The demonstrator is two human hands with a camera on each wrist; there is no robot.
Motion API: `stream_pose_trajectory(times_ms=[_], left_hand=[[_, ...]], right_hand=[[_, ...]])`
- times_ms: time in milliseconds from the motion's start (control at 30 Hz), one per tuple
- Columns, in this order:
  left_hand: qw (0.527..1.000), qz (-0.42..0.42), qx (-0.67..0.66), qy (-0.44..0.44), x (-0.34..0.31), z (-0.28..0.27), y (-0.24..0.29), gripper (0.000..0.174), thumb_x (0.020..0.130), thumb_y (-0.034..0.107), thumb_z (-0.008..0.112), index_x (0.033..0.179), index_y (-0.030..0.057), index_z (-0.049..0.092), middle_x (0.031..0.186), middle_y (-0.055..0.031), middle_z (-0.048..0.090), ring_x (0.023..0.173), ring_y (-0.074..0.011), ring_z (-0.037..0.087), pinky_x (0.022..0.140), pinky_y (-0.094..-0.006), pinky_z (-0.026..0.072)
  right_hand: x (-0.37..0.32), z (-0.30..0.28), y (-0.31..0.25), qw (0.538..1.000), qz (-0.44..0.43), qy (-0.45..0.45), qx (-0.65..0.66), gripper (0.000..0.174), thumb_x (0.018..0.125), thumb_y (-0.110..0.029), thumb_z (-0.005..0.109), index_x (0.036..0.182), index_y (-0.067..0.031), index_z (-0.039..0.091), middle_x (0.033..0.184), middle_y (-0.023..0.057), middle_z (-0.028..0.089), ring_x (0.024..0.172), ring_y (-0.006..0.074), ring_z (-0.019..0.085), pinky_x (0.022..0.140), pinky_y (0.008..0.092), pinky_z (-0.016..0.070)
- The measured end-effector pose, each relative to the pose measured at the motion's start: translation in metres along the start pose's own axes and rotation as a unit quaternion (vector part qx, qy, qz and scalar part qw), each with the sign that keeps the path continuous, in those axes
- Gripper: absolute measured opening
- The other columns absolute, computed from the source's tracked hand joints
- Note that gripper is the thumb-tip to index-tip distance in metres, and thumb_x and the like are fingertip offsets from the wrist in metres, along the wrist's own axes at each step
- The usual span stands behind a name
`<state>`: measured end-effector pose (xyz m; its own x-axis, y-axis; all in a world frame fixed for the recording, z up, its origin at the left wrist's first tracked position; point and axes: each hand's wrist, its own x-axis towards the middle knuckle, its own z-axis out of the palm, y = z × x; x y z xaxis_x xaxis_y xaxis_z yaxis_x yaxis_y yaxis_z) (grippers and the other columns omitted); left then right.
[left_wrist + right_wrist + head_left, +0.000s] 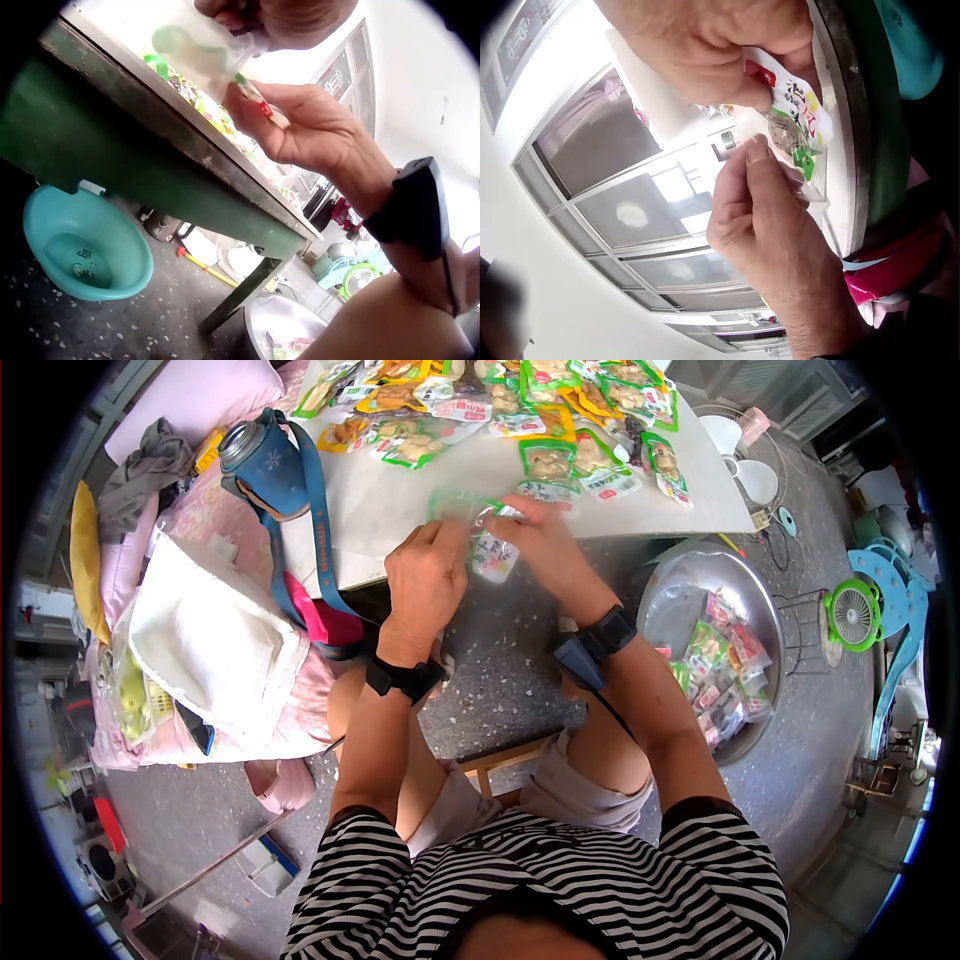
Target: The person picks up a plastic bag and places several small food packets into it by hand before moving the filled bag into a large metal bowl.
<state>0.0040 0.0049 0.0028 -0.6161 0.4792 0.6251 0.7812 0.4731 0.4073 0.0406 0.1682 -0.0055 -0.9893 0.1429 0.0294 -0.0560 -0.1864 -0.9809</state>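
One packet [493, 557], white end toward the person [530, 865]

Glossy printed plastic film is seen on the held packet [801, 97], with a clear, shiny part crinkled lower down. The same slick film is repeated on the packets [548, 460] across the far side of the bench [370, 510], whose top is finished smooth and pale, its green-painted side worn and scuffed. At right, polished, reflective metal is shown by the wide basin [668, 582]. At left, a matt blue body with a metallic lid is presented by the flask [278, 478]; soft, matt cloth is shown by the white pad [215, 645]. The floor [500, 650] is speckled like stone.
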Motion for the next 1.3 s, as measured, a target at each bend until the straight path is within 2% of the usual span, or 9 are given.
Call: stream_pose_trajectory(times_ms=[133,233,333,533,733,900,1033,1133,1300], left_hand=[[1.000,-0.008,0.029,-0.003,-0.001,0.004,0.002,0.014,0.079,0.001,0.060,0.093,0.0032,0.063,0.075,-0.0154,0.062,0.066,-0.0359,0.061,0.057,-0.0418,0.0473],[0.997,-0.052,0.063,0.009,0.001,-0.001,-0.007,0.012,0.080,0.002,0.060,0.091,0.0034,0.062,0.075,-0.0155,0.062,0.067,-0.0362,0.061,0.057,-0.0426,0.0472],[0.995,-0.073,0.074,0.006,-0.002,0.000,-0.012,0.013,0.080,0.002,0.060,0.092,0.0037,0.061,0.075,-0.0155,0.062,0.067,-0.0365,0.061,0.058,-0.0432,0.0474],[0.997,-0.050,0.042,-0.028,-0.002,0.002,-0.005,0.018,0.079,0.001,0.059,0.096,0.0038,0.062,0.079,-0.0157,0.061,0.073,-0.0364,0.061,0.062,-0.0441,0.0483],[0.996,-0.063,0.066,-0.011,0.000,-0.002,-0.008,0.022,0.078,0.000,0.058,0.100,0.0038,0.063,0.080,-0.0157,0.061,0.075,-0.0365,0.061,0.063,-0.0444,0.0491],[0.995,-0.074,0.061,-0.016,0.000,-0.004,-0.010,0.039,0.072,-0.001,0.058,0.110,0.0035,0.064,0.080,-0.0156,0.061,0.077,-0.0363,0.062,0.065,-0.0437,0.0503],[0.998,-0.062,0.006,-0.005,0.000,-0.006,-0.008,0.032,0.073,-0.002,0.057,0.104,0.0035,0.065,0.081,-0.0158,0.061,0.077,-0.0368,0.061,0.065,-0.0436,0.0494],[0.996,-0.059,-0.063,0.000,0.000,-0.009,-0.005,0.026,0.075,-0.002,0.056,0.099,0.0034,0.064,0.082,-0.0159,0.060,0.075,-0.0372,0.060,0.064,-0.0437,0.0483],[0.994,-0.076,-0.068,0.032,0.002,-0.011,-0.001,0.018,0.078,0.000,0.056,0.095,0.0026,0.064,0.079,-0.0159,0.059,0.069,-0.0379,0.059,0.062,-0.0436,0.0472]], right_hand=[[0.003,0.005,0.000,0.998,-0.003,-0.049,0.036,0.026,0.083,-0.011,0.065,0.104,0.0050,0.063,0.088,0.0059,0.067,0.076,0.0075,0.060,0.063,0.0229,0.0480],[0.005,-0.009,-0.006,0.990,0.000,-0.045,-0.132,0.028,0.081,-0.012,0.067,0.103,0.0049,0.063,0.086,0.0068,0.067,0.072,0.0085,0.060,0.061,0.0228,0.0477],[-0.006,-0.005,-0.020,0.971,0.146,0.039,-0.187,0.027,0.079,-0.014,0.069,0.098,0.0050,0.065,0.084,0.0074,0.067,0.068,0.0088,0.059,0.059,0.0228,0.0474],[0.009,0.007,0.012,0.993,-0.021,0.028,-0.109,0.031,0.079,-0.008,0.068,0.107,0.0045,0.063,0.087,0.0097,0.068,0.072,0.0107,0.062,0.061,0.0237,0.0491],[0.005,0.024,0.015,0.993,-0.040,0.109,-0.027,0.024,0.080,-0.004,0.066,0.103,0.0030,0.066,0.092,0.0113,0.069,0.082,0.0144,0.064,0.072,0.0272,0.0513],[-0.008,0.021,0.009,0.967,-0.075,0.015,-0.241,0.018,0.081,-0.004,0.062,0.098,0.0015,0.064,0.091,0.0143,0.068,0.081,0.0222,0.066,0.072,0.0316,0.0516],[-0.001,0.035,0.017,0.925,-0.199,-0.075,-0.313,0.011,0.080,-0.004,0.057,0.087,0.0007,0.063,0.086,0.0187,0.066,0.078,0.0339,0.064,0.069,0.0374,0.0512],[0.008,0.034,0.014,0.892,-0.165,-0.106,-0.407,0.012,0.078,-0.009,0.057,0.083,-0.0004,0.063,0.085,0.0204,0.065,0.079,0.0400,0.061,0.067,0.0426,0.0504],[0.021,0.040,0.027,0.829,-0.174,-0.100,-0.522,0.014,0.078,-0.016,0.059,0.082,-0.0046,0.065,0.080,0.0173,0.065,0.076,0.0377,0.062,0.065,0.0458,0.0498]])
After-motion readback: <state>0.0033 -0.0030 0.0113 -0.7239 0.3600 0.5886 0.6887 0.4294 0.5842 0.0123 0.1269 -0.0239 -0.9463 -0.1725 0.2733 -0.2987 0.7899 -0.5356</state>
